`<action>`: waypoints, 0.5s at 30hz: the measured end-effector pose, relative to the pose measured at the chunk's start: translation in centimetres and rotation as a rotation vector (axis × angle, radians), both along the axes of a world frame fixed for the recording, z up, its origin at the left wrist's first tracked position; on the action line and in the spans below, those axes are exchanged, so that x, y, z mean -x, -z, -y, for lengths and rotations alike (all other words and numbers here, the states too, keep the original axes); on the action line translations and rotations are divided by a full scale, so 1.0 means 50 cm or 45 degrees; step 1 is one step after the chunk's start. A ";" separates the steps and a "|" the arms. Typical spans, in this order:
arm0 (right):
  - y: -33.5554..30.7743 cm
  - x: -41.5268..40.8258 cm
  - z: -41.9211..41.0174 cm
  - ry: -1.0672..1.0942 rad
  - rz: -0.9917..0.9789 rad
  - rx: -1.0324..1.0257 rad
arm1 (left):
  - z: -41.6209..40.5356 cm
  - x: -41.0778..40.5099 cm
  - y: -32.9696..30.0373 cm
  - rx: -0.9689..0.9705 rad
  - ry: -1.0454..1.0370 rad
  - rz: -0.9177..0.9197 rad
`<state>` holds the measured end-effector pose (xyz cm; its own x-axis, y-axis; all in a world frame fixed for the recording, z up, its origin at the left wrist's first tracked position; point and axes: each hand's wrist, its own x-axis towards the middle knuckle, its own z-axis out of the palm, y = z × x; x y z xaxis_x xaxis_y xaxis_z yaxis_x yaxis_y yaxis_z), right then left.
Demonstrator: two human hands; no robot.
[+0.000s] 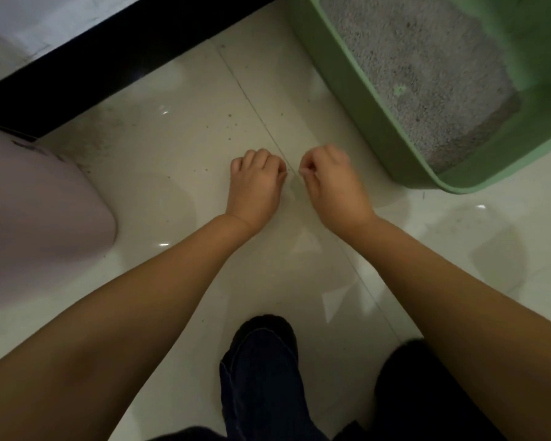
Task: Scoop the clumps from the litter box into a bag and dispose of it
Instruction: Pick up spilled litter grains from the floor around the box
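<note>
Item: green litter box [357,100], upper right on the tiled floor [178,173], holding grey litter [427,74]; clumps not distinguishable.
Bag: a faint clear film [303,246] appears to hang between the hands; identity uncertain.
Hands: 2. Left hand [256,183] and right hand [330,178] with fingers curled, apparently pinching the film's top edge; the box lies just beyond and right of the right hand, apart.
Scoop: none seen.
Progress: judged early; scooping and disposal remain.
Other: pale bin [39,218], left.

Head view, steeply down, close.
</note>
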<state>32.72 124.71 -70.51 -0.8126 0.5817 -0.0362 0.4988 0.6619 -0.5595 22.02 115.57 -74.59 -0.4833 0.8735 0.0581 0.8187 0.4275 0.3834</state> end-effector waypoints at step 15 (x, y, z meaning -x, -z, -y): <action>-0.125 -0.158 -0.199 0.702 0.027 -0.155 | -0.239 -0.112 -0.170 -0.105 0.443 0.070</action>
<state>40.60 134.64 -64.28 -0.3869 0.9211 0.0443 0.7996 0.3590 -0.4814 27.65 127.53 -66.08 -0.1625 0.9797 0.1177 0.8870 0.0927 0.4523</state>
